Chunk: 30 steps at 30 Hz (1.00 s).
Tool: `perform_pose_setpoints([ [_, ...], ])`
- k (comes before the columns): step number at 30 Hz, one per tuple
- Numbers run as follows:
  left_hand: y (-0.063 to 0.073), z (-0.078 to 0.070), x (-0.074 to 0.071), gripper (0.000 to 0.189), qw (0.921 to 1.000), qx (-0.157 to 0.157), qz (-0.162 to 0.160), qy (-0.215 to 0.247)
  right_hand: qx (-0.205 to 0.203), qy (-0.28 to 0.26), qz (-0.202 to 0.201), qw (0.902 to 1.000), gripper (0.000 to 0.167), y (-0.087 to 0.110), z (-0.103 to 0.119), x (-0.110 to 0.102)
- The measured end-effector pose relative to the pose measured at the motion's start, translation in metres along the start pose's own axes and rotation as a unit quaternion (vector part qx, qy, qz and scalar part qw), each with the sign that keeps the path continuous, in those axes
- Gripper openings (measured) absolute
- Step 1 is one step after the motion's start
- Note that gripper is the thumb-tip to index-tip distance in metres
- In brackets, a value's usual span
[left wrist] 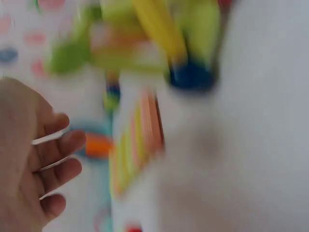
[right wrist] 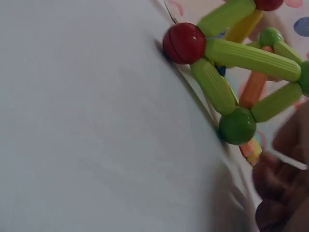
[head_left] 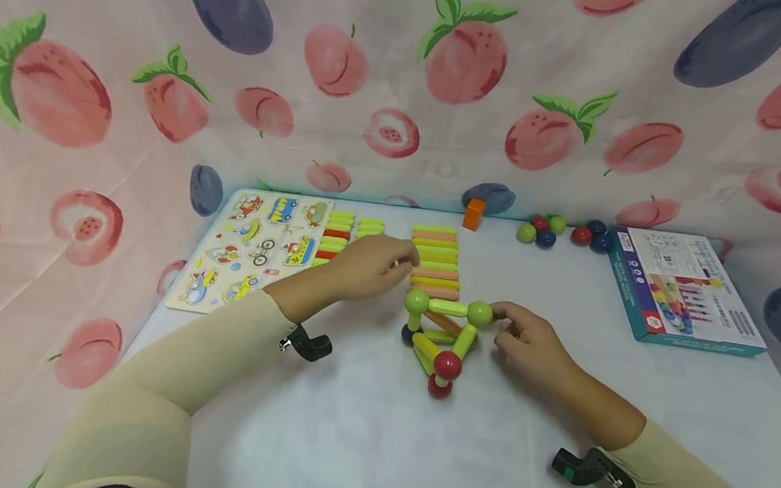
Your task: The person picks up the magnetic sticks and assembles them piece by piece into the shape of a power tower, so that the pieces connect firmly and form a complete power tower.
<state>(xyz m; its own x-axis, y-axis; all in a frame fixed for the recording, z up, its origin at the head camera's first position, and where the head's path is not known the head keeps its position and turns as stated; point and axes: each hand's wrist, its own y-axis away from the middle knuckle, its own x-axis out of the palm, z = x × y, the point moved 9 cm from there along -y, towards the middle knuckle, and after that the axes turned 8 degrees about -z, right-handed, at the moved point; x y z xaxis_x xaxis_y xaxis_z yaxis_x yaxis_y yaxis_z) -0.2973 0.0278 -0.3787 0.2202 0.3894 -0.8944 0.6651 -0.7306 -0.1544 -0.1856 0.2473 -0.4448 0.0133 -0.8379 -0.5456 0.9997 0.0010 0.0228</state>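
Observation:
A prism-like frame of green and yellow sticks, one orange stick and coloured balls stands on the table; a red ball point(head_left: 448, 365) marks its near upper corner. My right hand point(head_left: 535, 352) is at its right side, the index fingertip at the upper green ball point(head_left: 479, 313) and the thumb apart from it. In the right wrist view the other fingers point(right wrist: 270, 176) are loosely bent below the frame. Behind the frame, to its left, my left hand point(head_left: 374, 265) hovers beside a row of coloured sticks point(head_left: 436, 255). Its fingers are relaxed with nothing held, as the blurred left wrist view shows.
A picture board point(head_left: 228, 225) lies at the back left, with more green and red sticks point(head_left: 337, 234) beside it. An orange block point(head_left: 474, 213) and several loose balls point(head_left: 546, 238) sit along the back. To the right lies a flat box point(head_left: 693, 295).

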Motion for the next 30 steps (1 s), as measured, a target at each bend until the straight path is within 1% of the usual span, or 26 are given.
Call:
perform_pose_setpoints([
  [1, 0.001, 0.017, -0.002, 0.025, 0.9988, -0.013, -0.016, -0.044, 0.001, 0.035, 0.012, 0.9993, 0.039, 0.000, -0.003, 0.002],
  [2, 0.002, 0.034, -0.002, 0.024, 0.9959, -0.030, -0.029, -0.081, -0.002, 0.065, 0.025, 0.9976, 0.039, 0.000, -0.004, 0.004],
  [3, 0.003, 0.050, -0.001, 0.024, 0.9923, -0.047, -0.036, -0.109, -0.004, 0.088, 0.037, 0.9954, 0.039, 0.000, -0.006, 0.006],
  [5, 0.007, 0.076, 0.002, 0.027, 0.9848, -0.072, -0.037, -0.154, -0.009, 0.106, 0.051, 0.9930, 0.038, 0.001, -0.009, 0.007],
  [6, 0.009, 0.085, 0.004, 0.029, 0.9823, -0.079, -0.036, -0.166, -0.008, 0.107, 0.054, 0.9927, 0.039, 0.002, -0.009, 0.007],
  [8, 0.011, 0.096, 0.008, 0.030, 0.9793, -0.079, -0.035, -0.183, -0.007, 0.103, 0.053, 0.9933, 0.042, 0.002, -0.009, 0.004],
  [10, 0.012, 0.100, 0.009, 0.025, 0.9771, -0.074, -0.040, -0.195, -0.010, 0.085, 0.049, 0.9951, 0.048, -0.001, -0.006, 0.000],
  [12, 0.013, 0.101, 0.008, 0.019, 0.9758, -0.073, -0.054, -0.199, -0.029, 0.068, 0.058, 0.9956, 0.054, -0.005, 0.001, -0.001],
  [13, 0.013, 0.100, 0.007, 0.017, 0.9760, -0.074, -0.063, -0.195, -0.043, 0.061, 0.066, 0.9950, 0.055, -0.007, 0.004, 0.000],
  [14, 0.014, 0.100, 0.007, 0.017, 0.9773, -0.081, -0.072, -0.182, -0.056, 0.056, 0.078, 0.9938, 0.054, -0.008, 0.007, 0.002],
  [15, 0.016, 0.099, 0.007, 0.018, 0.9803, -0.095, -0.080, -0.154, -0.069, 0.059, 0.089, 0.9919, 0.053, -0.009, 0.009, 0.004],
  [16, 0.018, 0.096, 0.007, 0.020, 0.9841, -0.114, -0.085, -0.107, -0.077, 0.067, 0.099, 0.9898, 0.050, -0.008, 0.011, 0.007],
  [17, 0.021, 0.093, 0.009, 0.024, 0.9859, -0.134, -0.088, -0.047, -0.083, 0.081, 0.105, 0.9877, 0.046, -0.007, 0.011, 0.009],
  [18, 0.025, 0.089, 0.011, 0.030, 0.9829, -0.160, -0.089, 0.022, -0.085, 0.094, 0.109, 0.9859, 0.043, -0.004, 0.010, 0.012],
  [19, 0.029, 0.083, 0.014, 0.034, 0.9737, -0.186, -0.088, 0.098, -0.085, 0.111, 0.107, 0.9844, 0.039, -0.001, 0.010, 0.014],
  [20, 0.035, 0.075, 0.016, 0.037, 0.9567, -0.215, -0.086, 0.176, -0.082, 0.127, 0.101, 0.9834, 0.037, 0.003, 0.009, 0.017],
  [21, 0.041, 0.067, 0.020, 0.038, 0.9346, -0.242, -0.082, 0.247, -0.076, 0.142, 0.091, 0.9828, 0.034, 0.007, 0.008, 0.018],
  [22, 0.048, 0.057, 0.022, 0.038, 0.9110, -0.265, -0.076, 0.307, -0.070, 0.156, 0.078, 0.9822, 0.032, 0.012, 0.008, 0.019],
  [23, 0.054, 0.047, 0.024, 0.037, 0.8899, -0.282, -0.068, 0.352, -0.068, 0.169, 0.062, 0.9814, 0.029, 0.018, 0.008, 0.019],
  [24, 0.060, 0.037, 0.026, 0.035, 0.8715, -0.296, -0.060, 0.387, -0.063, 0.177, 0.048, 0.9810, 0.029, 0.023, 0.009, 0.020],
  [25, 0.065, 0.027, 0.027, 0.032, 0.8546, -0.303, -0.051, 0.418, -0.061, 0.186, 0.034, 0.9801, 0.028, 0.028, 0.010, 0.020],
  [26, 0.069, 0.018, 0.028, 0.029, 0.8401, -0.311, -0.042, 0.442, -0.059, 0.193, 0.024, 0.9790, 0.028, 0.033, 0.012, 0.022],
  [27, 0.073, 0.010, 0.030, 0.027, 0.8300, -0.316, -0.032, 0.458, -0.059, 0.201, 0.018, 0.9777, 0.029, 0.038, 0.013, 0.023],
  [28, 0.076, 0.002, 0.031, 0.026, 0.8216, -0.319, -0.021, 0.472, -0.059, 0.207, 0.014, 0.9765, 0.031, 0.042, 0.015, 0.026],
  [29, 0.078, -0.004, 0.033, 0.026, 0.8172, -0.319, -0.009, 0.480, -0.060, 0.212, 0.013, 0.9754, 0.034, 0.046, 0.017, 0.028],
  [30, 0.080, -0.011, 0.036, 0.026, 0.8158, -0.318, 0.004, 0.483, -0.063, 0.214, 0.014, 0.9748, 0.037, 0.049, 0.019, 0.031],
])
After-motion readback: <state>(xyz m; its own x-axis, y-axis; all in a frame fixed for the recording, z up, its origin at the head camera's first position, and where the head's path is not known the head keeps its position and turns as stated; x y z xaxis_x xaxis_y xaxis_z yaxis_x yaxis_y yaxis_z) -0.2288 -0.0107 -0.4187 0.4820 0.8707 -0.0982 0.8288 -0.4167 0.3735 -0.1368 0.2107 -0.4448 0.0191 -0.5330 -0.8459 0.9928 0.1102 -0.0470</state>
